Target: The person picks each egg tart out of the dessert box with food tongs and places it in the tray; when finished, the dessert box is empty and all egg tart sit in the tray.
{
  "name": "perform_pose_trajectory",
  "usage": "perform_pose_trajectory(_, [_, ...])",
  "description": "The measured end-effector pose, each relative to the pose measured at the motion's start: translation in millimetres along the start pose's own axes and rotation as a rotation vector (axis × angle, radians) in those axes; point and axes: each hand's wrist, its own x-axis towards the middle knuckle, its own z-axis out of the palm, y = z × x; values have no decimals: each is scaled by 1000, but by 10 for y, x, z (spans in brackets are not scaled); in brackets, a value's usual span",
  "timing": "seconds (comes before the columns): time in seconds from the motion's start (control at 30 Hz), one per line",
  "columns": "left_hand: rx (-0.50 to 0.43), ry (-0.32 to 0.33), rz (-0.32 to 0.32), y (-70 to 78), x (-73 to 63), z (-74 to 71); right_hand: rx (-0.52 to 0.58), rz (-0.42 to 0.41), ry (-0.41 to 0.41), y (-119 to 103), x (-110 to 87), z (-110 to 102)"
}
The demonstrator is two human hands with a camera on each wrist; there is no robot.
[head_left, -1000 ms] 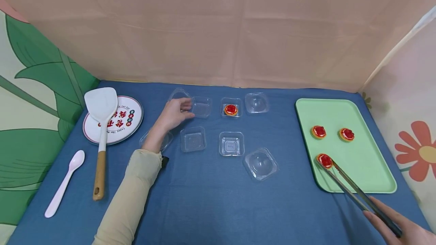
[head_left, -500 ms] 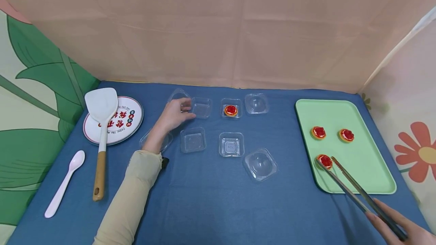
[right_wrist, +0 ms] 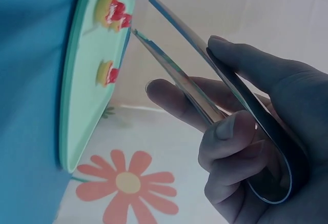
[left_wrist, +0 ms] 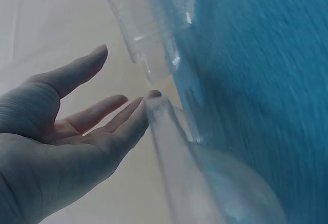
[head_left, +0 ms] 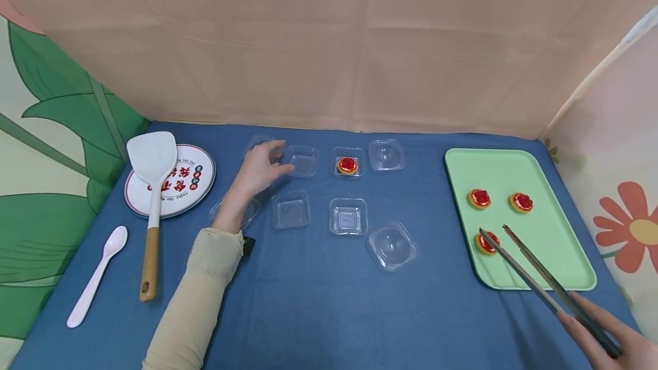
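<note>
My left hand (head_left: 259, 170) hovers at a clear plastic box (head_left: 302, 161) in the back row, thumb and fingers spread apart. In the left wrist view its fingertips meet or nearly meet the edge of a clear lid (left_wrist: 177, 152); contact is uncertain. My right hand (head_left: 614, 336) grips metal tongs (head_left: 592, 327), whose tips stand apart. One tip is over or beside the nearest red-topped tart (head_left: 485, 242) on the green tray (head_left: 560, 267); nothing is clamped. Two other tarts, a left one (head_left: 479, 198) and a right one (head_left: 521, 202), lie farther back.
Another clear box (head_left: 347, 153) holds a tart (head_left: 347, 165). Two front boxes, left (head_left: 291, 210) and right (head_left: 348, 217), have open lids beside them. A white spatula (head_left: 152, 156) lies across stacked plates (head_left: 197, 187), with a white spoon (head_left: 97, 278) nearby.
The tongs have spread around the near tart and shifted slightly right, letting it go. My left fingers have opened a little, and the lid behind them has tipped further back to the left.
</note>
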Motion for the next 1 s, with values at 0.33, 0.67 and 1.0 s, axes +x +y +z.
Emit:
perform_pose_trajectory(0.33, [-36, -16, 45, 113, -16, 72, -176, -53, -62, -342, 149, -49])
perform_pose_trajectory(0.67, [-110, -53, 85, 300, 14, 204, -90, -252, 8, -803, 336, -23])
perform_pose_trajectory(1.0, [-68, -63, 101, 423, 71, 402, 9, -483, 39, -1275, 579, 77])
